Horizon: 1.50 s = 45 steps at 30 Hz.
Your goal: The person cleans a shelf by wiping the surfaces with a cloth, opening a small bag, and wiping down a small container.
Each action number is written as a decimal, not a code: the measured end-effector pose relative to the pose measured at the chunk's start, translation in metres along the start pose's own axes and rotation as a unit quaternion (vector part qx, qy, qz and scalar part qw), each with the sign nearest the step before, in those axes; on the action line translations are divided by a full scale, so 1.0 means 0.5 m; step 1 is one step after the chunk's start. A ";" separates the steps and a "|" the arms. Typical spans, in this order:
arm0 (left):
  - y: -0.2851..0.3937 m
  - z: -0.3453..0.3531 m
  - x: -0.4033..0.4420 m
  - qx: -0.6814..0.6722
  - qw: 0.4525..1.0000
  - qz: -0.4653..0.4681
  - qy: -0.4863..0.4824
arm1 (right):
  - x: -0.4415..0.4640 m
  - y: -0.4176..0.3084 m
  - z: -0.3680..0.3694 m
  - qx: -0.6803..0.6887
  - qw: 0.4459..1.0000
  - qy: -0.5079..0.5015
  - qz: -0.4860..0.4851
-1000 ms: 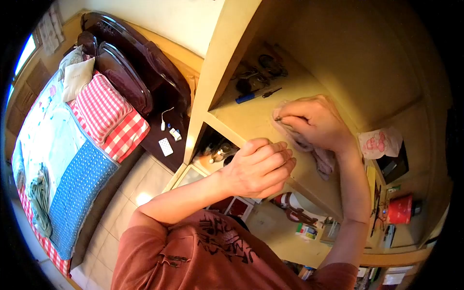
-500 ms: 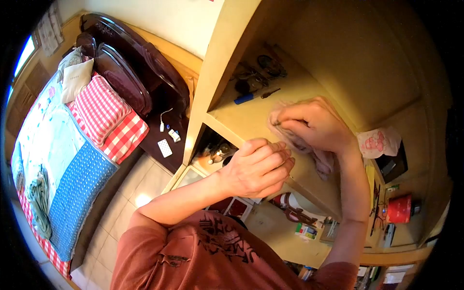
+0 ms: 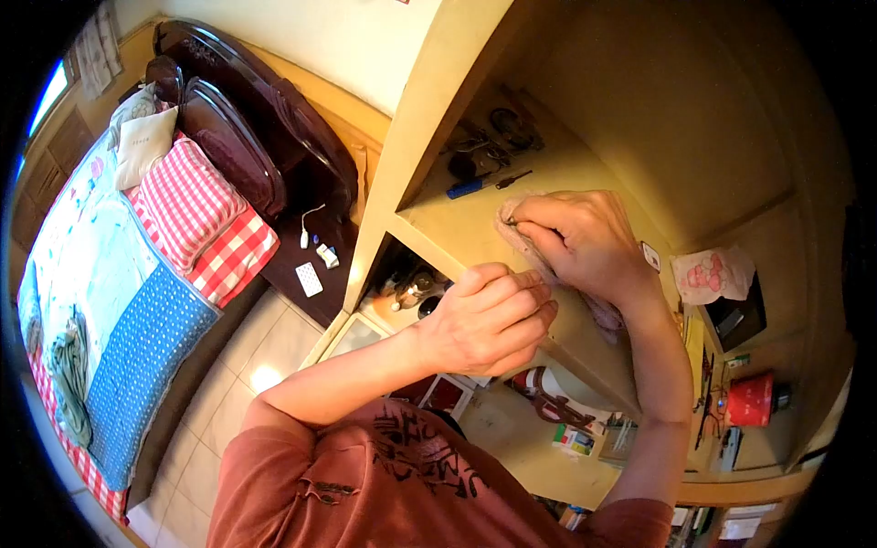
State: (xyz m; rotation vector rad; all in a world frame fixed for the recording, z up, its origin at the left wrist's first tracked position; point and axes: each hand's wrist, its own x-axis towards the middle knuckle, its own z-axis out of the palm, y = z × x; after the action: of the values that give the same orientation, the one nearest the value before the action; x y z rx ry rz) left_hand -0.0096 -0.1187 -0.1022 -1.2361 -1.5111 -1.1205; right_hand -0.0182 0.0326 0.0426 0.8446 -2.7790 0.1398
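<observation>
My right hand (image 3: pixel 589 239) is closed on a pinkish cloth (image 3: pixel 523 245) and rests with it on the yellow shelf (image 3: pixel 457 239). A small dark spot shows at its pinched fingertips, too small to name. The cloth's other end hangs below the wrist. My left hand (image 3: pixel 493 320) is curled into a loose fist in front of the shelf's front edge; whatever lies inside its fingers is hidden. Farther in on the shelf are a blue-handled screwdriver (image 3: pixel 468 188) and a tangle of dark objects (image 3: pixel 475 151).
Below the shelf, a compartment holds small metal items (image 3: pixel 416 290). To the right are a cloth with a pink print (image 3: pixel 713 274) and a red container (image 3: pixel 751 400). A bed (image 3: pixel 155 365) and a dark nightstand (image 3: pixel 288 251) stand at left.
My right hand has shifted slightly up and left along the shelf, taking the cloth with it. My left hand stays nearly in place.
</observation>
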 end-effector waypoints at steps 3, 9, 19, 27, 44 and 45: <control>-0.004 -0.008 0.000 0.002 1.000 0.007 -0.010 | -0.007 -0.003 -0.039 0.026 0.997 -0.069 -0.001; -0.002 -0.001 0.001 0.010 1.000 0.012 -0.002 | 0.000 0.001 -0.005 0.005 1.000 -0.010 0.007; -0.004 -0.004 0.001 0.007 1.000 0.011 -0.010 | -0.003 0.001 -0.011 -0.026 0.999 -0.016 0.024; -0.004 -0.006 0.000 0.011 1.000 0.012 -0.014 | -0.005 0.028 -0.015 -0.029 0.997 -0.027 0.073; 0.001 -0.006 0.005 0.006 1.000 0.005 -0.003 | -0.008 0.010 0.003 0.028 0.999 0.014 0.006; 0.001 -0.006 0.005 0.004 1.000 0.005 -0.005 | -0.009 0.006 0.006 0.017 0.999 0.038 -0.012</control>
State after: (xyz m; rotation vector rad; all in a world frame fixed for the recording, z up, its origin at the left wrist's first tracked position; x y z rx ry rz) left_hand -0.0091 -0.1210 -0.0991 -1.2439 -1.5131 -1.1028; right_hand -0.0171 0.0371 0.0386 0.8619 -2.7028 0.2119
